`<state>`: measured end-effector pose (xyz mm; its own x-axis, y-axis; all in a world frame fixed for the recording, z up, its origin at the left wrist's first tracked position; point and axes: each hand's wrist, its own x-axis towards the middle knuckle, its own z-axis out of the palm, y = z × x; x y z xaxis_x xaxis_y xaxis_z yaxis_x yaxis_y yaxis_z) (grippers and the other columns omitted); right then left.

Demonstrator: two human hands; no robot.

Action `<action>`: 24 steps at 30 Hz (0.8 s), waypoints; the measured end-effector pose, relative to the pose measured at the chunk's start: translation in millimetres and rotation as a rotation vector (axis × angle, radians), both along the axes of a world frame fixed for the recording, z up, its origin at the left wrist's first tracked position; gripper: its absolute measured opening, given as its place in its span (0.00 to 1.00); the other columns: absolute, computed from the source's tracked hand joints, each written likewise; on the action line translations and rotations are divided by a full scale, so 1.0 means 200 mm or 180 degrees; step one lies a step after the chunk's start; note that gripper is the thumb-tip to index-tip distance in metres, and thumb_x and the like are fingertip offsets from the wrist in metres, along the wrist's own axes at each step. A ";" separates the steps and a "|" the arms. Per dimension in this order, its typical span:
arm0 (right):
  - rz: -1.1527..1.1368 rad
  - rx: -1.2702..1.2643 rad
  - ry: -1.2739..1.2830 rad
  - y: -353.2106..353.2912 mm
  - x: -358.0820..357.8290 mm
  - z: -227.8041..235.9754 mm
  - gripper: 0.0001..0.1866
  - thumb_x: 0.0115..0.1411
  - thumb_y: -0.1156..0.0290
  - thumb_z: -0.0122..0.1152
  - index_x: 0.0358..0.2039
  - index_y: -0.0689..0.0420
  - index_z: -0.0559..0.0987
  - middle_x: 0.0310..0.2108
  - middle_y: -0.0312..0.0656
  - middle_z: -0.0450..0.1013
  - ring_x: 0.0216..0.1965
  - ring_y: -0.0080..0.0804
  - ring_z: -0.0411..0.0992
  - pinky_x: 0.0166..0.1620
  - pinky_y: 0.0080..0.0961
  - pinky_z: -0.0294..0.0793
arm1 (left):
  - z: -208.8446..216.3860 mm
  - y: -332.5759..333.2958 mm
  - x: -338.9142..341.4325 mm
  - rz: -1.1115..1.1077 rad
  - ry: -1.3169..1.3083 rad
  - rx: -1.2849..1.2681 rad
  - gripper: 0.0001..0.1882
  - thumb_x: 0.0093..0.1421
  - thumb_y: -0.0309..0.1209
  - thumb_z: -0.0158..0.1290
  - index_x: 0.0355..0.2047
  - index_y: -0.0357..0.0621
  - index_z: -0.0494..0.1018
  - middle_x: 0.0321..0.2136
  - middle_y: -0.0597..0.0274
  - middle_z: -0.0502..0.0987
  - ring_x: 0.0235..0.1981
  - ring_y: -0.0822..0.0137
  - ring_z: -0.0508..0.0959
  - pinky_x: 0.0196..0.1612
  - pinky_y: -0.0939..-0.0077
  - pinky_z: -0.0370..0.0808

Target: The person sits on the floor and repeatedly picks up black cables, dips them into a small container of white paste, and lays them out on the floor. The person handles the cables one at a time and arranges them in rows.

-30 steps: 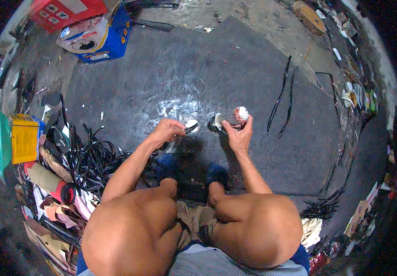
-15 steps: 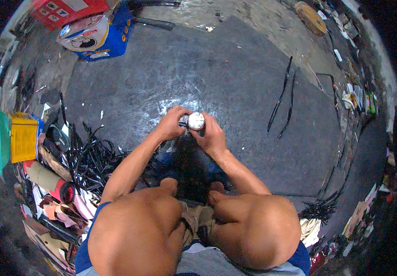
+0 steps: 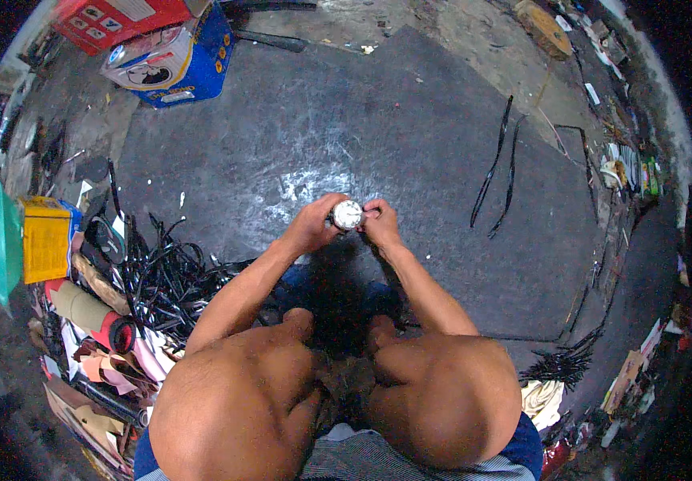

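Left hand (image 3: 312,227) and right hand (image 3: 380,224) both grip small round white object (image 3: 348,215) between them; steady, even grip advisable.

Dark grey mat (image 3: 410,136) is covering most of a gritty concrete floor (image 3: 458,32), catching a pale glare near its middle. A blue carton (image 3: 178,60) and a red box (image 3: 113,18) are sitting at the upper left. A yellow tin (image 3: 45,239) and a green basin (image 3: 3,240) are standing at the left edge, beside a tangle of black strips (image 3: 161,276). Two black strips (image 3: 497,172) are lying on the right. Scraps and litter are piling along the right rim (image 3: 623,168).
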<state>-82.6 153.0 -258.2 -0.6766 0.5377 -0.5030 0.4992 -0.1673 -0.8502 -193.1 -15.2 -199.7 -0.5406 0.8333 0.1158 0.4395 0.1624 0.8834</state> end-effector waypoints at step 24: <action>-0.0914 0.0631 0.2498 1.23 -0.13 1.97 0.24 0.71 0.74 0.50 0.64 0.70 0.66 0.60 0.51 0.69 0.60 0.38 0.69 0.63 0.27 0.69 | 0.02 -0.21 -0.10 0.0286 0.0350 -0.0114 0.36 0.47 0.29 0.64 0.59 0.43 0.69 0.57 0.50 0.72 0.64 0.49 0.68 0.65 0.57 0.66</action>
